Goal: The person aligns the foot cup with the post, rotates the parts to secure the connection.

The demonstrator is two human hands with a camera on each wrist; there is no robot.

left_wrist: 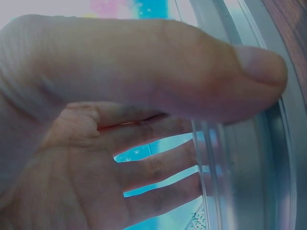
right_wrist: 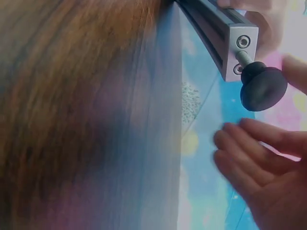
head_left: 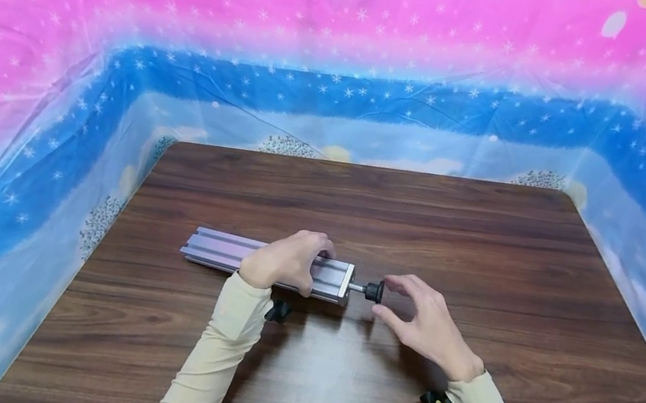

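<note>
A silver aluminium profile (head_left: 220,247) with grooved sides lies lengthwise on the wooden table. My left hand (head_left: 284,262) grips it near its right end, thumb on the near side and fingers over the far side. From the profile's end plate (right_wrist: 232,60) sticks out a threaded rod carrying a black levelling foot (right_wrist: 264,88), its round base facing right. Around that base my right hand (head_left: 427,324) hovers with thumb and fingers spread. In the right wrist view the fingers (right_wrist: 249,148) are apart from the foot; whether the thumb touches it I cannot tell.
The brown wood-grain table (head_left: 371,216) runs under everything. Behind and beside it hangs a pink and blue patterned cloth (head_left: 340,95). Dark wrist-worn pieces (head_left: 278,311) show below both wrists.
</note>
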